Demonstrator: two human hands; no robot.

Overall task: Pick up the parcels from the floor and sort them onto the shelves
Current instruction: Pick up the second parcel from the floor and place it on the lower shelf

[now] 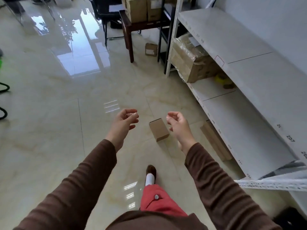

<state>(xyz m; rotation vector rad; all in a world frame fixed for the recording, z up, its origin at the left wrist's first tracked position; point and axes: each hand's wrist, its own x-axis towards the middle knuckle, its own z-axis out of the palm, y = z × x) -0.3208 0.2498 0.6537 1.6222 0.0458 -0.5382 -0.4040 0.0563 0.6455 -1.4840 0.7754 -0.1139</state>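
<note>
A small brown cardboard parcel (159, 129) lies on the glossy tiled floor, between my two hands and below them. My left hand (123, 124) hovers left of it, fingers loosely curled, holding nothing. To the parcel's right is my right hand (178, 126), also loosely curled and empty. A long flat brown parcel (216, 141) lies on the floor against the white shelf unit (245, 127) on the right. Another small parcel (151, 49) with a white label sits farther off by a table leg. A large taped box (191, 62) rests on a lower shelf.
A dark wooden table (131, 27) carrying cardboard boxes (142, 8) stands at the back, beside a black chair (106, 12). A yellow object (221, 79) lies on the lower shelf. My foot (150, 174) steps forward. A green item (2, 63) sits at the left edge.
</note>
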